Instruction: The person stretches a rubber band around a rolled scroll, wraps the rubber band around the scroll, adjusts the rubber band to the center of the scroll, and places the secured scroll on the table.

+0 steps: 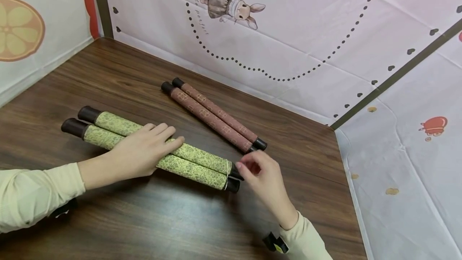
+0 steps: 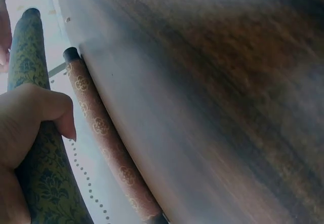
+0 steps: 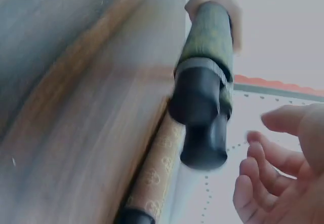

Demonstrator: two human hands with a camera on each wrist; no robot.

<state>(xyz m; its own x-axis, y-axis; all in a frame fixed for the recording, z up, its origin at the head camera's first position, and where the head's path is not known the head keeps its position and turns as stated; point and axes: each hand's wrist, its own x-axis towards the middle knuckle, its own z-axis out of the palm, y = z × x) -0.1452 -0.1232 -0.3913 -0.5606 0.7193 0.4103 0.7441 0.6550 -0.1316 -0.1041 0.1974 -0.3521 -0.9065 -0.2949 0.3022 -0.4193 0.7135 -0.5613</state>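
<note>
The left hand (image 1: 142,148) wraps around the two green rolls (image 1: 195,172), which seem raised above the table (image 1: 306,172) on the near side of the red rolls (image 1: 213,117); the right hand (image 1: 265,176) curls loosely beside their right end, thumb and forefinger narrowly parted, apparently holding nothing. With only that left grip, the right end could dip or one roll slide along the other. A careless fingertip might drag the pale band (image 1: 227,170) off the right end.

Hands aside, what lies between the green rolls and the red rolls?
In the head view, only bare brown tabletop shows between the green rolls and red rolls.
</note>
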